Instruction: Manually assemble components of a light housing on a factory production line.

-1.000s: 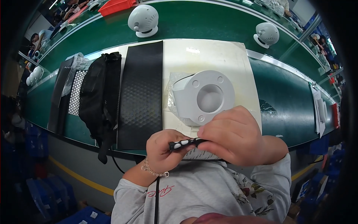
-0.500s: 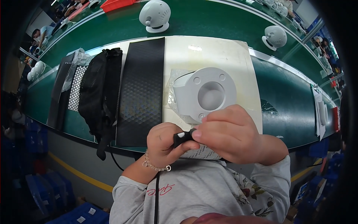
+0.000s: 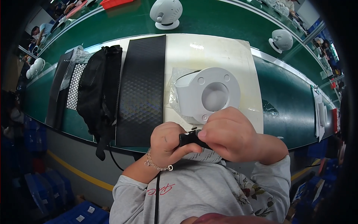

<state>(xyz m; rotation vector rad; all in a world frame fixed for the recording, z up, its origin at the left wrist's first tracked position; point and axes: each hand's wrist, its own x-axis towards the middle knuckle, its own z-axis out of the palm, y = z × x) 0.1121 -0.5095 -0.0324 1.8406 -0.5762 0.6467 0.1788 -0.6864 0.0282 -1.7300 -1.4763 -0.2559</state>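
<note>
My left hand (image 3: 168, 143) is closed around one end of a small black strip (image 3: 188, 139), its thumb stretched along the near side. The fingertips of my right hand (image 3: 234, 133) pinch the other end, and the strip looks bent between them. Its exact kind is too small to make out. Just beyond my hands lies a white appliance (image 3: 231, 87) with its round ring-shaped base turned up, small round marks on the ring and a wide hollow in the middle. Clear bubble wrap (image 3: 173, 98) shows under its left side. My right fingers overlap its near edge in the view.
A black textured mat (image 3: 141, 93) and a black cloth bag (image 3: 97, 89) lie to the left on the green table. Farther back, white appliances (image 3: 166, 14) stand on a green belt near a red tray (image 3: 115, 3). Papers (image 3: 319, 115) sit at the far right.
Both hands have shifted slightly right with the black strip, which now looks more bent; its white spot shows less. The white appliances on the far belt have moved right.
</note>
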